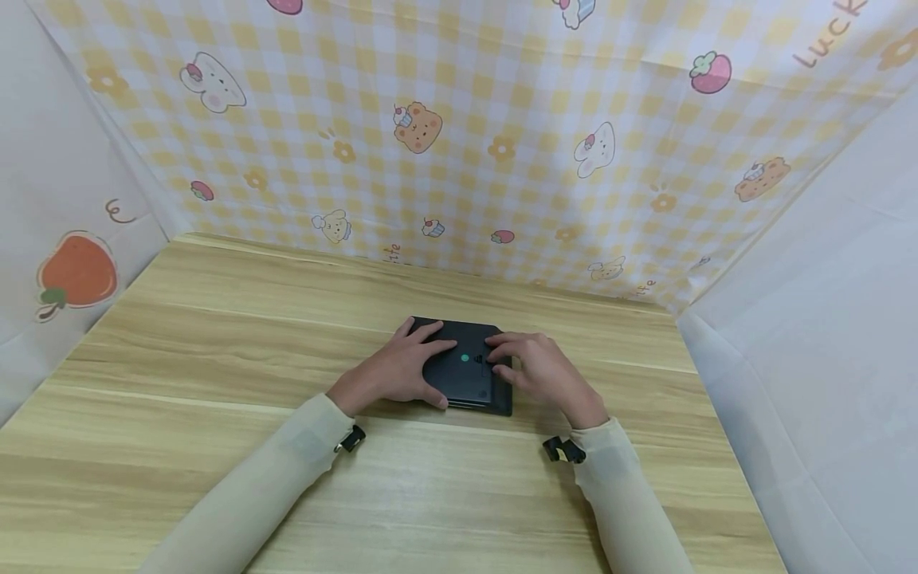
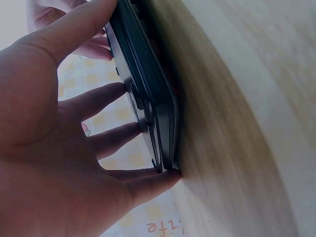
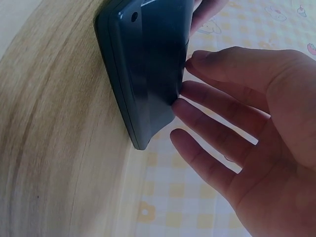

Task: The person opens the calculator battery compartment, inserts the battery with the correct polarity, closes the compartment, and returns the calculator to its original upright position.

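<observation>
A black calculator (image 1: pixel 459 379) lies back side up on the table, a green round sticker (image 1: pixel 464 358) and a small battery-cover latch (image 1: pixel 479 359) on its back. My left hand (image 1: pixel 398 368) spans its left part, thumb at the near edge and fingers spread over the back and far edge, holding it steady. In the left wrist view, small keys show dimly under the calculator (image 2: pixel 165 106). My right hand (image 1: pixel 545 368) bends over the right end, fingertips at the back near the latch. The right wrist view shows its fingers (image 3: pixel 212 123) slightly bent, tips at the calculator's surface (image 3: pixel 160 64).
Under the calculator is a wood-grain table (image 1: pixel 430 494). A yellow checked cloth (image 1: pixel 459 175) with cartoon prints hangs behind it, and white cloths stand at the left (image 1: pixel 57 183) and right (image 1: pixel 817 335).
</observation>
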